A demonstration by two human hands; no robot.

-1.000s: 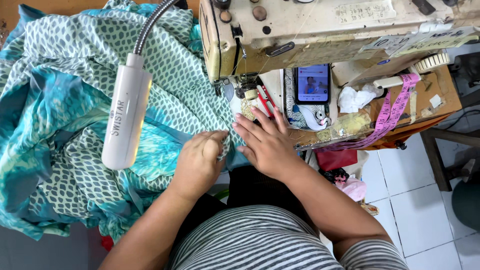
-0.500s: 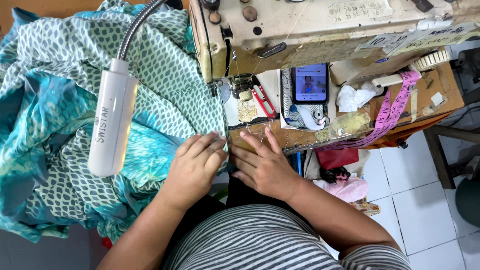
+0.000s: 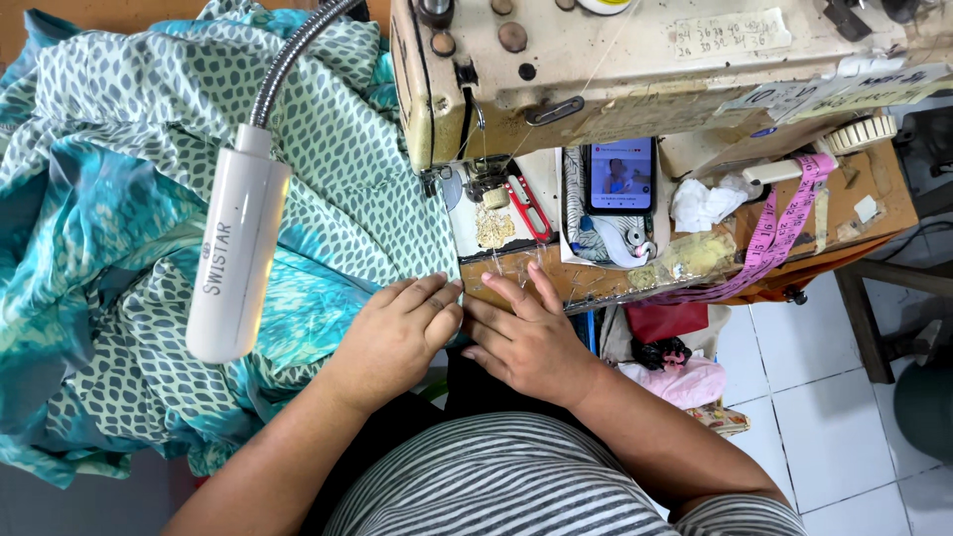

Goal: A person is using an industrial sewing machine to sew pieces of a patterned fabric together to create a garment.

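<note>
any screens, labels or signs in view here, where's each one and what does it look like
Phone screen: upright rectangle, lit, propped under the sewing machine, beyond the right hand.
Paper labels: pale, handwritten, stuck on the machine's top.
Lamp: white cylinder, grey lettering, over the fabric.
</note>
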